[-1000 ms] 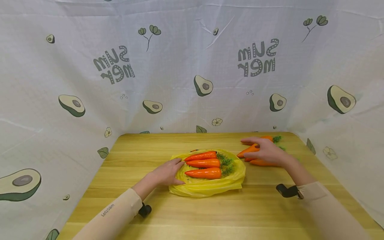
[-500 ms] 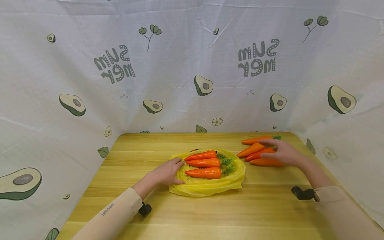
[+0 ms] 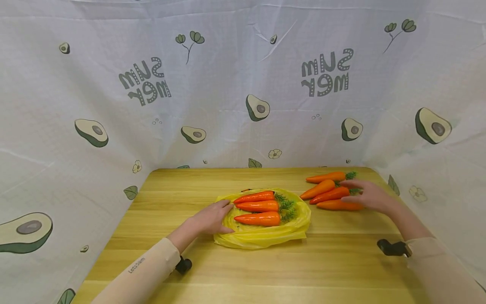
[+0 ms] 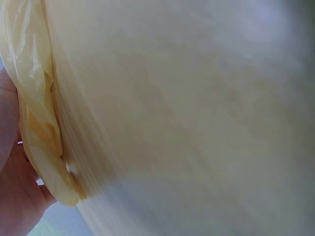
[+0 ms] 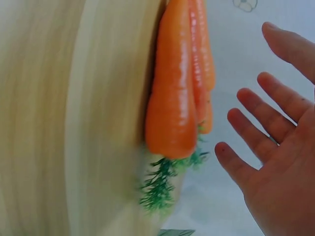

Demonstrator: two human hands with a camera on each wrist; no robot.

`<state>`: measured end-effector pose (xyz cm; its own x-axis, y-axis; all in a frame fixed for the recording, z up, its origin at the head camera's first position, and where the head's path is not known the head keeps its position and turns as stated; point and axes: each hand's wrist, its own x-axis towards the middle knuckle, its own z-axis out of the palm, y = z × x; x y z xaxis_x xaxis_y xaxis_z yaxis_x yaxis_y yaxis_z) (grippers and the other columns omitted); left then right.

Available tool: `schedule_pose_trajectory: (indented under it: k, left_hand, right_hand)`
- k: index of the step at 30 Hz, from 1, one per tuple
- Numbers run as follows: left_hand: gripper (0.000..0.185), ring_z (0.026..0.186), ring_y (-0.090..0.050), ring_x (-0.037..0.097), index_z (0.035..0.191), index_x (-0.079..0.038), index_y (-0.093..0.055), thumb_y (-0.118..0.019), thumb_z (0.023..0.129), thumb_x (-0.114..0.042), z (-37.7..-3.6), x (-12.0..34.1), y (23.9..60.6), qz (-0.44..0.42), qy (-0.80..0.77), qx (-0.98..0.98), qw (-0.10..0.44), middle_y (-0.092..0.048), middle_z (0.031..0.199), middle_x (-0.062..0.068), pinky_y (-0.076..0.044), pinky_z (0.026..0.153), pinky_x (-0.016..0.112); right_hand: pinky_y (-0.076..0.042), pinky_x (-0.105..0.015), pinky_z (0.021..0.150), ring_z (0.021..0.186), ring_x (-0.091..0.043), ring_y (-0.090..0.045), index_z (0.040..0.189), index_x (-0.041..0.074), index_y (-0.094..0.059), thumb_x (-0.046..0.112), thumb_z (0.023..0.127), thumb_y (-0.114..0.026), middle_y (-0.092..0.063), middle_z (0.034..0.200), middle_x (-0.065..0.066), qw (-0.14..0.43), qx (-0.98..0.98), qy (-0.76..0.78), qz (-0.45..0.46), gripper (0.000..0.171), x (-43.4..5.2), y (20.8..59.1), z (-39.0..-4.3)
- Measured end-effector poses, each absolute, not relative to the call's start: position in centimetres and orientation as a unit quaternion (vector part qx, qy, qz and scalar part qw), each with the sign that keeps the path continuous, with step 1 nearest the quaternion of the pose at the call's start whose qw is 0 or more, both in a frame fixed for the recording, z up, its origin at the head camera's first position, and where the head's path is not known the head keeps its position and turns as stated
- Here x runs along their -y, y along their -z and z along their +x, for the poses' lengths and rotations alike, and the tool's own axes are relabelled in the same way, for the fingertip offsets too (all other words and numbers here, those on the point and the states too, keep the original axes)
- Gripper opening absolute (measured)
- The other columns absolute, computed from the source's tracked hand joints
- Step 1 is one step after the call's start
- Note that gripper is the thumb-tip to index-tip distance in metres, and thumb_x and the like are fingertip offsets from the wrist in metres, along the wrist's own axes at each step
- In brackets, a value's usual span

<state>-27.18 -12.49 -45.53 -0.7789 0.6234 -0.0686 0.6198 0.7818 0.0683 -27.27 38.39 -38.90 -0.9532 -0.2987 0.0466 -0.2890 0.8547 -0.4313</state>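
A yellow plastic bag (image 3: 262,234) lies flat on the wooden table (image 3: 228,270) with three orange carrots (image 3: 258,207) on it. My left hand (image 3: 212,218) rests with straight fingers on the bag's left edge; the left wrist view shows the palm (image 4: 15,196) against the yellow bag (image 4: 39,123). Several loose carrots (image 3: 328,190) with green tops lie at the back right. My right hand (image 3: 370,196) hovers spread at their leafy ends, holding nothing. In the right wrist view its fingers (image 5: 261,128) are straight, just clear of the carrots (image 5: 172,98).
White cloth printed with avocados (image 3: 258,107) walls the table at the back and both sides. A black wrist mount (image 3: 392,248) sits on the right forearm, another (image 3: 183,266) on the left.
My right hand has drawn back to the right off the loose carrots, uncovering them. The left hand, bag and three carrots have stayed put.
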Motion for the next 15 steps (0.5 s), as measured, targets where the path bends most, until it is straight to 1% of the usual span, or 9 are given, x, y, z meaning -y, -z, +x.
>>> schedule_pose_trajectory:
  k: [2, 7, 9, 15]
  left_hand:
    - [0.089, 0.143, -0.043, 0.034, 0.151, -0.003, -0.044, -0.07, 0.088, -0.06, -27.2, 12.5, 45.5, 0.33, -0.022, -0.943, 0.042, -0.04, 0.157, 0.018, -0.037, 0.117, 0.043]
    - [0.088, 0.143, -0.043, 0.034, 0.151, -0.004, -0.045, -0.07, 0.088, -0.059, -27.3, 12.6, 45.7, 0.332, -0.03, -0.942, 0.038, -0.04, 0.157, 0.019, -0.037, 0.117, 0.043]
    - [0.087, 0.143, -0.043, 0.034, 0.151, -0.004, -0.045, -0.07, 0.088, -0.059, -27.3, 12.6, 45.8, 0.333, -0.031, -0.942, 0.036, -0.04, 0.157, 0.019, -0.037, 0.117, 0.044]
    - [0.087, 0.142, -0.044, 0.035, 0.15, -0.005, -0.046, -0.069, 0.088, -0.06, -27.4, 12.6, 46.0, 0.335, -0.027, -0.941, 0.029, -0.04, 0.157, 0.019, -0.038, 0.116, 0.044]
  right_hand:
    - [-0.043, -0.07, 0.096, 0.126, -0.056, -0.047, 0.14, -0.004, -0.054, 0.039, 0.092, -0.072, -0.052, 0.141, -0.034, 0.01, -0.964, 0.219, -0.152, 0.066, -38.7, 39.0, -27.3]
    - [-0.037, -0.072, 0.1, 0.13, -0.058, -0.041, 0.139, -0.006, -0.054, 0.039, 0.091, -0.073, -0.049, 0.142, -0.036, 0.011, -0.964, 0.22, -0.149, 0.069, -39.2, 39.4, -27.2]
    - [-0.037, -0.072, 0.099, 0.13, -0.059, -0.041, 0.139, -0.007, -0.054, 0.039, 0.091, -0.073, -0.049, 0.142, -0.036, 0.012, -0.964, 0.22, -0.148, 0.069, -39.4, 39.6, -27.2]
    - [-0.04, -0.071, 0.097, 0.131, -0.052, -0.043, 0.145, 0.004, -0.053, 0.046, 0.09, -0.073, -0.048, 0.148, -0.028, 0.025, -0.96, 0.231, -0.154, 0.072, -39.7, 40.3, -27.3]
